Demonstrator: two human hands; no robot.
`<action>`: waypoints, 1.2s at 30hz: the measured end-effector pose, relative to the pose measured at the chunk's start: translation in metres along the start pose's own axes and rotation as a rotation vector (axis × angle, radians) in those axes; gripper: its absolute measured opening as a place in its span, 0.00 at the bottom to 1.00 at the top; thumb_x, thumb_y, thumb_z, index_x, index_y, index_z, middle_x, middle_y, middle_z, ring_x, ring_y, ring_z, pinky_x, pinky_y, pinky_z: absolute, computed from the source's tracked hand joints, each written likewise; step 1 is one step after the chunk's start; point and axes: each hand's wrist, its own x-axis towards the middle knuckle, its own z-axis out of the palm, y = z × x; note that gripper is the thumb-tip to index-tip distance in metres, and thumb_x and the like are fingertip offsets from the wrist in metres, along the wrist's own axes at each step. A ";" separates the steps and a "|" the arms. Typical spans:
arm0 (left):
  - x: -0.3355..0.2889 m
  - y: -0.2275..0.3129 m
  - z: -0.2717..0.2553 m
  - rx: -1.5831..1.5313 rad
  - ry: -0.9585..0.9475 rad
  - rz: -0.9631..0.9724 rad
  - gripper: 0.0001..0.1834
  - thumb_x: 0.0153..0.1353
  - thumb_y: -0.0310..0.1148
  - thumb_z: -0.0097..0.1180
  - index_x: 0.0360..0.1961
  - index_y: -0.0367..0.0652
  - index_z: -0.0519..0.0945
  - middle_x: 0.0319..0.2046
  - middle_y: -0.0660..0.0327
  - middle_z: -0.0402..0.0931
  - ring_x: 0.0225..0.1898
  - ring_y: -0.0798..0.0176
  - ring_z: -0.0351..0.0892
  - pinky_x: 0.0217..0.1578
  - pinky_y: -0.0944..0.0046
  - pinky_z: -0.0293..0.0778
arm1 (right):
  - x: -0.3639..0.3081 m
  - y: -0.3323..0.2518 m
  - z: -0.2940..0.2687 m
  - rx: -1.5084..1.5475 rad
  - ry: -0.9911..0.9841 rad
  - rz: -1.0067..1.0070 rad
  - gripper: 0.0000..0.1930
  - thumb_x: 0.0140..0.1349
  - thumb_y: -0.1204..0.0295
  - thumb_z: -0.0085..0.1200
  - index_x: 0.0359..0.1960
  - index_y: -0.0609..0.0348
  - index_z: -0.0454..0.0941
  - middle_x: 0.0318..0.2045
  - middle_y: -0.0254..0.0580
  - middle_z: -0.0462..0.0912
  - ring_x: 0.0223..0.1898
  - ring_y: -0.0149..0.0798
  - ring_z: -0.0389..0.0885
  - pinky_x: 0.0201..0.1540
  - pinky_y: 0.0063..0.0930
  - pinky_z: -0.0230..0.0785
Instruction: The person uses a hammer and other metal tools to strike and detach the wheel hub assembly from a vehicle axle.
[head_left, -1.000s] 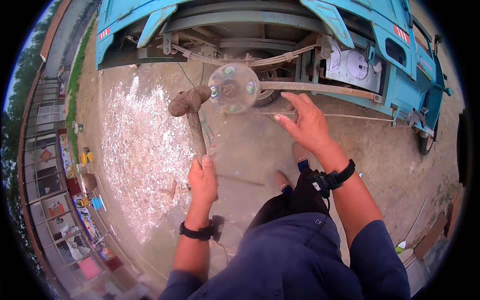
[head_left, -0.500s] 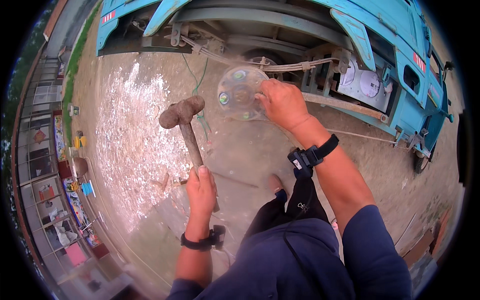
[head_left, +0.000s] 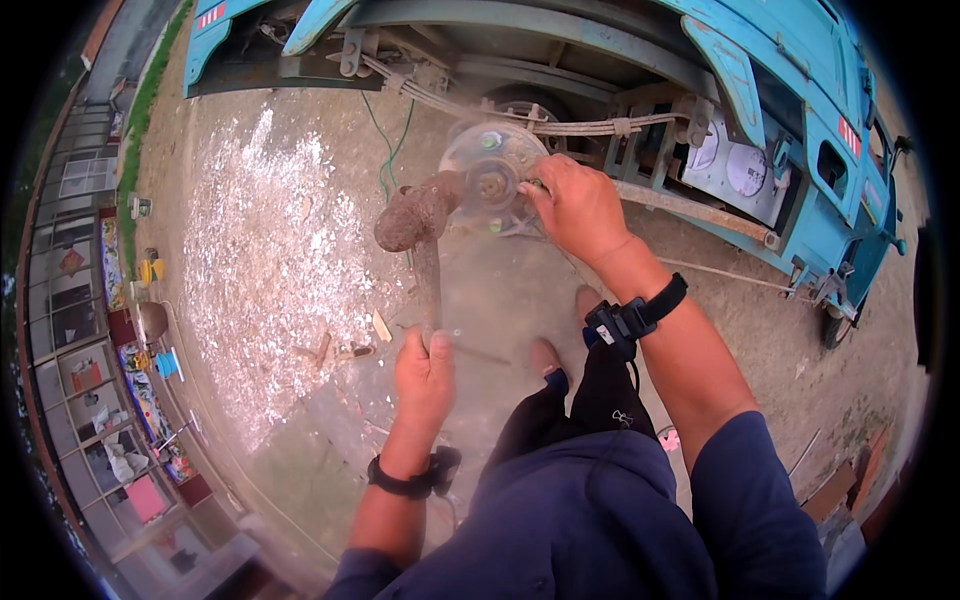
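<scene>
My left hand [head_left: 424, 385] is wrapped round the wooden handle of a rusty sledgehammer [head_left: 412, 222]. The hammer's head overlaps the left side of a round wheel hub [head_left: 512, 150] on the truck's axle; whether the two touch I cannot tell. Several bolts with greenish ends ring the hub's face, and a round boss sits at its middle. At the hub's right edge my right hand [head_left: 580, 208] is closed in a pinch, thumb against fingers. What lies between those fingers is mostly hidden.
Above the hub runs a leaf spring [head_left: 590, 128] under the body of a blue truck [head_left: 800, 60]. Green cord [head_left: 388, 165] hangs behind the hammer. White flakes [head_left: 260, 270] and wood scraps [head_left: 382, 326] litter the ground. My feet [head_left: 548, 362] stand just below the hub.
My left hand has swung the sledgehammer rightward, so its head now overlaps the hub's left side. The right hand stays pinched at the hub's right edge.
</scene>
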 end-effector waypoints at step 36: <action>0.018 0.192 -0.053 -0.420 0.298 0.713 0.37 0.63 0.70 0.45 0.40 0.41 0.63 0.21 0.61 0.61 0.18 0.68 0.63 0.19 0.70 0.67 | -0.191 0.009 -0.104 0.159 0.044 0.516 0.20 0.60 0.69 0.61 0.55 0.53 0.76 0.24 0.41 0.79 0.24 0.44 0.78 0.29 0.35 0.71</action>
